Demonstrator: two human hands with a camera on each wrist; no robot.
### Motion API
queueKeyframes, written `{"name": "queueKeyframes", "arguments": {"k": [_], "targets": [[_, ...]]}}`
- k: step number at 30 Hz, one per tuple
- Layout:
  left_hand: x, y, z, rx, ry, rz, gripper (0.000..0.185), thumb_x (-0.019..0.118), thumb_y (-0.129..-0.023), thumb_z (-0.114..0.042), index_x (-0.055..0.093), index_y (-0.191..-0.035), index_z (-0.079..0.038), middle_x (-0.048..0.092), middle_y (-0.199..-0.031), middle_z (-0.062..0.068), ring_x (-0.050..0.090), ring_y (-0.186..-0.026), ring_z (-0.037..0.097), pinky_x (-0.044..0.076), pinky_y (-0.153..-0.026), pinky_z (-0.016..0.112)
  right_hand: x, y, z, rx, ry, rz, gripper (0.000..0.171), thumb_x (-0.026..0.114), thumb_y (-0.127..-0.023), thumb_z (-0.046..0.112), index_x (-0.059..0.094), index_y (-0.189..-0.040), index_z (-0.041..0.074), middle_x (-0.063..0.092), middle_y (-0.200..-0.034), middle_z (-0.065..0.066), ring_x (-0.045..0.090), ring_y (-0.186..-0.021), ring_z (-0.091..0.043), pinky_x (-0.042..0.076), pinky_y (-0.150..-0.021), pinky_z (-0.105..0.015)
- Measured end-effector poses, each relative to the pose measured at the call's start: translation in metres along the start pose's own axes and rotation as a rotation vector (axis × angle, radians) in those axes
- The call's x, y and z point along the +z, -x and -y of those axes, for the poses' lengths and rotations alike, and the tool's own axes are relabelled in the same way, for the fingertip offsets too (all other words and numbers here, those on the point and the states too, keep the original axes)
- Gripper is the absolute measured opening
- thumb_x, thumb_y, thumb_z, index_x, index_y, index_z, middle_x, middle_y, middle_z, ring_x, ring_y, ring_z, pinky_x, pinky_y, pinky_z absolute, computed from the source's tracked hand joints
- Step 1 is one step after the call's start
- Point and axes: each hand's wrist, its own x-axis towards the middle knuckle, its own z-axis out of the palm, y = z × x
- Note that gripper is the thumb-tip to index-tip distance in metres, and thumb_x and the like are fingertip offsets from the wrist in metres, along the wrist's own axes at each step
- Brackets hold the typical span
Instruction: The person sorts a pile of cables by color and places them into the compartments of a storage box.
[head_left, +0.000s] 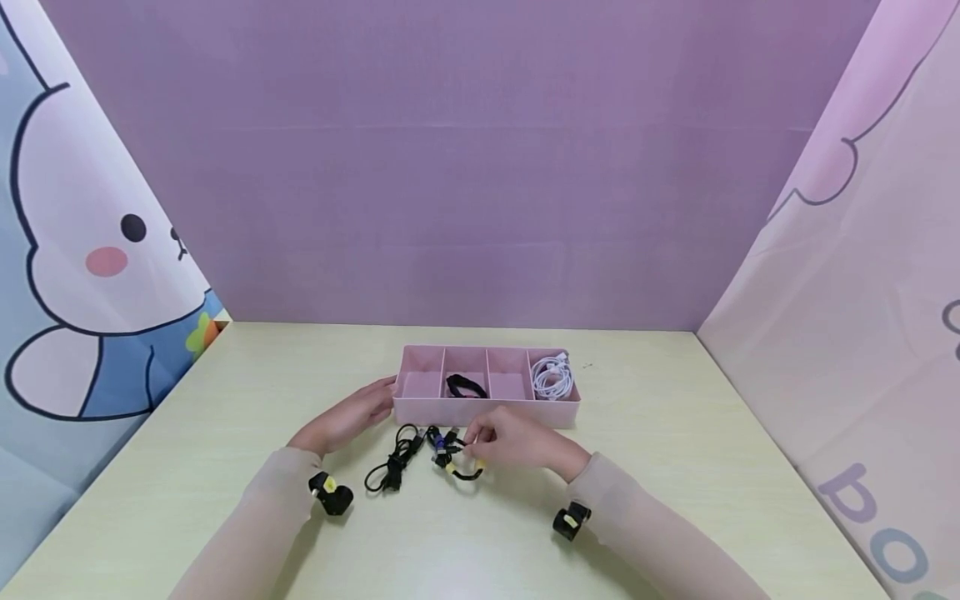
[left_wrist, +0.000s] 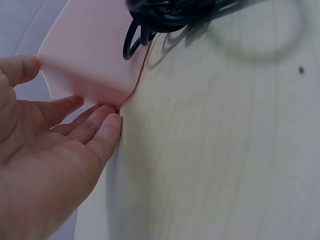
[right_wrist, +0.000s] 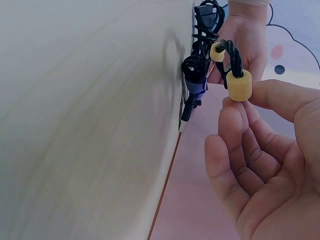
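tabletop [head_left: 450, 550] bears black coil [head_left: 395, 468] between left hand [head_left: 354, 415], relaxed against pink box [head_left: 435, 411], and right [head_left: 517, 439], pinching yellow-banded cable [right_wrist: 237, 66].

A pink box [left_wrist: 95, 45] is touched by the left grip [left_wrist: 52, 145]; black cable [left_wrist: 172, 17] is seen coiled beside it on the counter [left_wrist: 215, 150].

The place looks like a small staged booth; if it belongs to a home or a studio, I cannot tell. A pale wood-grain table [head_left: 675, 467] stands before a plain purple backdrop [head_left: 480, 183], between a cartoon-printed left sheet [head_left: 97, 283] and a pinkish right sheet [head_left: 847, 333].
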Motion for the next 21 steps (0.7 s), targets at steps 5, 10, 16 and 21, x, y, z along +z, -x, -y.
{"name": "queueKeyframes", "arguments": {"k": [5, 10, 16, 21], "targets": [[0.000, 0.001, -0.002, -0.008, -0.011, -0.002, 0.060, 0.028, -0.112, -0.034, 0.013, -0.160, -0.001, 0.028, -0.161, 0.017, 0.029, -0.147, 0.033, 0.026, -0.120, 0.041, -0.002, -0.002, -0.002, -0.016, 0.024, -0.028, 0.005, 0.072, -0.094, 0.020, 0.075, -0.095, 0.016, 0.067, -0.082, 0.011, 0.062, -0.070, -0.008, 0.056, -0.065, -0.024], [0.001, 0.001, -0.003, 0.003, -0.012, 0.009, 0.060, 0.026, -0.112, -0.034, 0.012, -0.159, 0.001, 0.025, -0.162, 0.019, 0.027, -0.147, 0.035, 0.024, -0.120, 0.043, -0.005, -0.001, 0.000, -0.023, 0.005, -0.052, 0.003, 0.072, -0.095, 0.019, 0.074, -0.094, 0.017, 0.068, -0.082, 0.011, 0.062, -0.073, -0.008, 0.056, -0.066, -0.025], [0.001, 0.002, -0.005, -0.018, -0.027, -0.002, 0.061, 0.027, -0.112, -0.036, 0.013, -0.160, -0.001, 0.027, -0.161, 0.017, 0.029, -0.147, 0.032, 0.026, -0.120, 0.041, -0.008, -0.001, 0.001, -0.038, -0.013, -0.068, 0.004, 0.070, -0.096, 0.016, 0.074, -0.098, 0.016, 0.070, -0.084, 0.007, 0.062, -0.073, -0.009, 0.056, -0.064, -0.025], [0.001, 0.002, -0.002, 0.001, -0.017, 0.004, 0.061, 0.026, -0.112, -0.035, 0.011, -0.159, 0.001, 0.026, -0.161, 0.021, 0.027, -0.147, 0.036, 0.024, -0.120, 0.044, -0.011, -0.002, 0.003, -0.052, -0.002, -0.100, 0.005, 0.070, -0.096, 0.018, 0.074, -0.099, 0.016, 0.069, -0.084, 0.008, 0.063, -0.075, -0.011, 0.057, -0.065, -0.026]]}}
